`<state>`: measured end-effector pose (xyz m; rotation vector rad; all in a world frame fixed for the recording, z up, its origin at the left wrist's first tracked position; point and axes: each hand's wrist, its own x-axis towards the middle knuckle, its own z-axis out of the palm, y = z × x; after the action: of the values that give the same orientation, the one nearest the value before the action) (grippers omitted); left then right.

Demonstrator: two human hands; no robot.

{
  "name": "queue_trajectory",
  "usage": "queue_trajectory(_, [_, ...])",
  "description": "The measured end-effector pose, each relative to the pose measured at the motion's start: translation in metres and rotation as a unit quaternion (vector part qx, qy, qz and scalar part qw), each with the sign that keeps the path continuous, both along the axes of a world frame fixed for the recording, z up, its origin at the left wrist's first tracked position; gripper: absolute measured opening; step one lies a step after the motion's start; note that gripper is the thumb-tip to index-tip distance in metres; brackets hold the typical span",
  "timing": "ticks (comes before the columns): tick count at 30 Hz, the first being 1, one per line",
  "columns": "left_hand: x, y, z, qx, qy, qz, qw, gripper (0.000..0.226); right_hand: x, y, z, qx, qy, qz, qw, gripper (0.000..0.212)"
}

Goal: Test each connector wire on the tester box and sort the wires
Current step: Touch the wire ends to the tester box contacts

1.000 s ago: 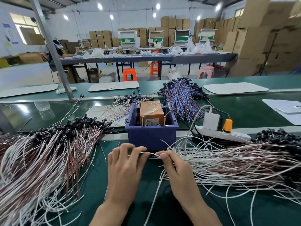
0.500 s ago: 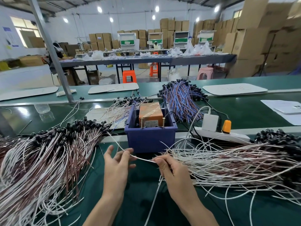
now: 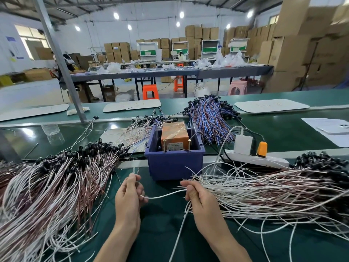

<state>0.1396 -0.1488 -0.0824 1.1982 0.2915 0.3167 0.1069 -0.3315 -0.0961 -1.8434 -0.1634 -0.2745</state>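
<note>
A warehouse hall, with cardboard boxes (image 3: pixel 294 44) stacked high along the back and upper right of the frame and orange stools (image 3: pixel 150 91) under a long grey table. In the foreground is a green bench (image 3: pixel 164 233). At its centre stands a blue bin (image 3: pixel 173 165) with the orange tester box (image 3: pixel 174 135) sitting inside it. A white power strip (image 3: pixel 255 159) lies just right of the bin. A bundle of blue-and-red wires (image 3: pixel 209 118) lies behind it.

A big heap of white and brownish wires with black connectors fills the lower left, the left pile (image 3: pixel 56 186). A similar right pile (image 3: pixel 264 190) fans out across the lower right.

Low in the middle, just in front of the bin, the left hand (image 3: pixel 128 197) is curled into a fist round a white wire (image 3: pixel 166 195), whose thin ends poke up above the knuckles. The wire runs across to the right hand (image 3: pixel 200 201), which pinches it between thumb and bent fingers at the near edge of the right pile. A white strand trails down from that hand toward the bottom of the frame.
</note>
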Motion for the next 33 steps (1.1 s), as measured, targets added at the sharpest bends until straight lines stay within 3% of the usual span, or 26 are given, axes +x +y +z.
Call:
queue_trajectory(2, [-0.002, -0.002, 0.001, 0.022, -0.012, 0.0, 1.0, 0.03, 0.0, 0.0, 0.0, 0.016, -0.005, 0.001, 1.0, 0.018])
queue_trajectory(7, [-0.014, -0.013, -0.002, 0.222, -0.088, 0.075, 0.968, 0.038, 0.0, -0.001, -0.001, 0.072, -0.012, -0.025, 0.997, 0.005])
queue_trajectory(14, [-0.003, -0.032, 0.0, 0.341, -0.138, 0.13, 0.921, 0.031, 0.017, 0.005, 0.002, 0.123, -0.074, -0.14, 0.98, 0.006])
queue_trajectory(24, [0.028, -0.04, -0.005, 0.391, -0.19, 0.158, 0.887, 0.012, 0.06, 0.029, 0.008, 0.118, -0.192, -0.26, 0.939, 0.015])
queue_trajectory(33, [0.032, -0.044, -0.009, 0.418, -0.209, 0.134, 0.874, 0.02, 0.068, 0.024, 0.007, 0.107, -0.184, -0.266, 0.94, 0.002])
